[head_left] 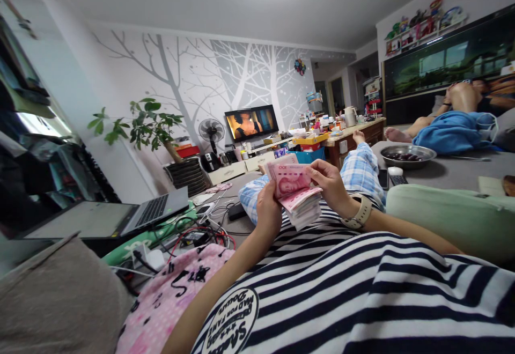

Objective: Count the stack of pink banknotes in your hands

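A thick stack of pink 100 banknotes (304, 210) is in front of me, above my striped shirt. My left hand (269, 206) is closed round the left side of the stack, near its fold. With thumb and fingers together, my right hand (326, 179) pinches the upper right edge of a raised banknote (290, 179), which shows a printed portrait. A pale watch (358, 212) is on my right wrist. The lower notes fan out toward me, and the fingers behind the stack are hidden.
To the left are an open laptop (155, 209) and tangled cables (201, 233). On the right, a metal bowl (407, 157) of dark round items stands near a phone (383, 179) and a green cushion (446, 217). Another person's legs (418, 126) rest beyond the bowl.
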`<state>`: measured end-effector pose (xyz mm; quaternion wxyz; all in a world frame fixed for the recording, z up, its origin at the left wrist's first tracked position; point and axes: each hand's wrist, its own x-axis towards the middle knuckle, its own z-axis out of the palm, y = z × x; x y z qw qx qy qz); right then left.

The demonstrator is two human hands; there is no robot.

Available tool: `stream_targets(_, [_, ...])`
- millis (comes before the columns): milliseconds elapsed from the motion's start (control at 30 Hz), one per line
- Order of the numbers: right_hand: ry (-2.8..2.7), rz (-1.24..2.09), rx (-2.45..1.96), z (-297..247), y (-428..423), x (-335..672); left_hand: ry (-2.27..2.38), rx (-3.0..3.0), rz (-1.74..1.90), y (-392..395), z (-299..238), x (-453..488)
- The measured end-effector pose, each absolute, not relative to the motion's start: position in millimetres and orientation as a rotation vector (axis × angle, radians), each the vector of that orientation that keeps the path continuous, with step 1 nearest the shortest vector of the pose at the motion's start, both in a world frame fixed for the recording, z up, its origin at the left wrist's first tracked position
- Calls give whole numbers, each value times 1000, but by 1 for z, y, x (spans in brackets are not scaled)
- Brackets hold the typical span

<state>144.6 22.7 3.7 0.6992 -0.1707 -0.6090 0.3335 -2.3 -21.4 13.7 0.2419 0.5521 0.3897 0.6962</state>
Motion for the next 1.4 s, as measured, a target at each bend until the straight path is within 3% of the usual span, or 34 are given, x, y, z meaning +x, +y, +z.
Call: stream_targets(1400, [-1353, 719, -319, 4, 21, 145, 1064, 1554, 1895, -27, 20, 2])
